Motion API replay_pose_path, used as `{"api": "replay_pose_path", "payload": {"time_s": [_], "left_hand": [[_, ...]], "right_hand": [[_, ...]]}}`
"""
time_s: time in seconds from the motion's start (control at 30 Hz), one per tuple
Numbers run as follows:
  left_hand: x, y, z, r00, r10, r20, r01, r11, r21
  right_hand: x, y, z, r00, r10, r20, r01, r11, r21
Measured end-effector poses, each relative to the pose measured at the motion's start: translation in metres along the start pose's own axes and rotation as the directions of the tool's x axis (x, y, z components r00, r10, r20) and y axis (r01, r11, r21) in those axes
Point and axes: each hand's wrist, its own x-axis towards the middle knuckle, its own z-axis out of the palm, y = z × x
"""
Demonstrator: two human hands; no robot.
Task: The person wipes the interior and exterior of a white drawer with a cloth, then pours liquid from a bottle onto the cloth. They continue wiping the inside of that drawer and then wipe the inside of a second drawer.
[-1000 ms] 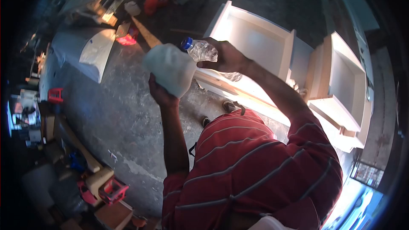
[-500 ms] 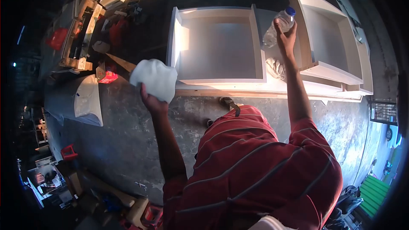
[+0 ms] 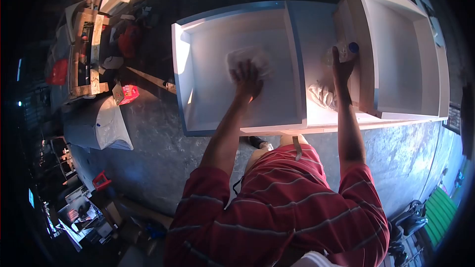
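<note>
My left hand [image 3: 247,81] is inside a white open box-like cabinet piece [image 3: 210,81], its fingers spread over a wad of white cloth [image 3: 262,59]. The cloth is pressed against the inner panel and smeared by motion. A clear plastic bottle with a blue cap [image 3: 353,48] is in my right hand [image 3: 343,66], tilted over the gap to the right of the box. My fingers wrap around the bottle, whose body is partly hidden and blurred. Below it, close to my right forearm, lies a crumpled pale bag or cloth [image 3: 322,95].
A second white open box [image 3: 396,59] stands on the right. To the left are a wooden frame [image 3: 95,54], a red packet [image 3: 129,94], a wood strip [image 3: 146,77] and a white sheet-like piece [image 3: 101,128]. Grey concrete floor [image 3: 153,163] lies around my feet.
My left hand has carried the cloth from outside the box's left edge onto its inner panel. My right hand has lowered the bottle slightly and tilted it toward level. My view has shifted closer.
</note>
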Motion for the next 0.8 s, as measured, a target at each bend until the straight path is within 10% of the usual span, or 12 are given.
{"api": "replay_pose_path", "payload": {"time_s": [0.3, 0.37, 0.5, 0.57, 0.63, 0.8], "left_hand": [[-0.005, 0.034, -0.023, 0.993, 0.114, -0.02, -0.115, 0.978, -0.173], [-0.018, 0.021, -0.056, 0.993, 0.111, -0.033, -0.116, 0.969, -0.219], [-0.062, -0.044, -0.101, 0.95, 0.018, -0.311, -0.1, 0.963, -0.251], [-0.088, -0.084, -0.121, 0.878, -0.085, -0.471, -0.07, 0.951, -0.303], [-0.106, -0.114, -0.128, 0.789, -0.203, -0.58, 0.085, 0.971, -0.224], [-0.123, -0.164, -0.073, 0.82, -0.304, -0.486, 0.208, 0.948, -0.242]], "right_hand": [[-0.024, -0.001, -0.02, 0.97, 0.137, 0.199, -0.18, 0.959, 0.217], [-0.049, 0.008, -0.036, 0.94, 0.232, 0.249, -0.2, 0.968, -0.149], [-0.111, -0.121, -0.07, 0.983, 0.098, 0.158, -0.156, 0.9, 0.408], [-0.121, -0.166, -0.053, 0.812, -0.194, 0.551, -0.012, 0.938, 0.347], [-0.141, -0.185, 0.002, 0.655, -0.154, 0.739, 0.086, 0.988, 0.13], [-0.199, -0.123, 0.146, 0.849, -0.129, 0.513, 0.454, 0.675, -0.582]]}}
